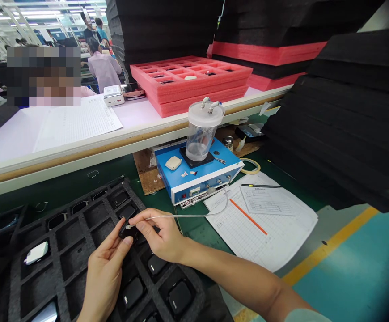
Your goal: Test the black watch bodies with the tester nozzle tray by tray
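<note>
My left hand (109,264) grips a small black device (127,230) between thumb and fingers, above a black foam tray (57,248). Pinched in my right hand (157,232) is the end of a thin clear tube (188,216), its tip at the device. The tube curves back to the front of a blue box (197,167). Several black square devices (179,296) lie in the tray's compartments, and a white one (36,253) lies at the left.
A lidded clear cup (201,134) stands on the blue box. Papers (264,223) with an orange stick (248,217) lie right. Behind is a shelf edge (80,158) bearing pink foam trays (194,89). Black foam stacks (342,120) rise at right. People are in the background.
</note>
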Motion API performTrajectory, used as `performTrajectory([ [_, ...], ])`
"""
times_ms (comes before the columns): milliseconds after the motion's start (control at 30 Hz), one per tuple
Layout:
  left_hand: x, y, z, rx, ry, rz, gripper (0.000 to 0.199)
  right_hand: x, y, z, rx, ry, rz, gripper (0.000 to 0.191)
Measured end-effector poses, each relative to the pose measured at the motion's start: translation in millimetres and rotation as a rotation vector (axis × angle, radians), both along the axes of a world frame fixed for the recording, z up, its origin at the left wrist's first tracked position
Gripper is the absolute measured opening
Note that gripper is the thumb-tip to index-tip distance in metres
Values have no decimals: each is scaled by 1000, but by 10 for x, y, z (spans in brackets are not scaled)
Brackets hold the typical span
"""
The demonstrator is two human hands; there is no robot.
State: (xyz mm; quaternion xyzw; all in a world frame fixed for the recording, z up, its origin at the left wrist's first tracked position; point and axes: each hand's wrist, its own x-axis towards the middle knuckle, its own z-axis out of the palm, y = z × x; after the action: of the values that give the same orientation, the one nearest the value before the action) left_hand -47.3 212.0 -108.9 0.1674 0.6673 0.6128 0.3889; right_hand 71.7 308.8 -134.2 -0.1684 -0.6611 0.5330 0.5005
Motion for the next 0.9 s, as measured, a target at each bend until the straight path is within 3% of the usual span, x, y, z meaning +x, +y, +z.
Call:
performTrajectory([
  [333,-15,12,-24,-6,27,-22,74,-2,6,-28,12,-2,-2,18],
  [567,5,-60,-86,95,43,-122,66,31,-74,-122,-76,24,20,17],
  [900,30,-97,-96,147,7,-143,60,50,-129,-148,-93,43,13,15],
])
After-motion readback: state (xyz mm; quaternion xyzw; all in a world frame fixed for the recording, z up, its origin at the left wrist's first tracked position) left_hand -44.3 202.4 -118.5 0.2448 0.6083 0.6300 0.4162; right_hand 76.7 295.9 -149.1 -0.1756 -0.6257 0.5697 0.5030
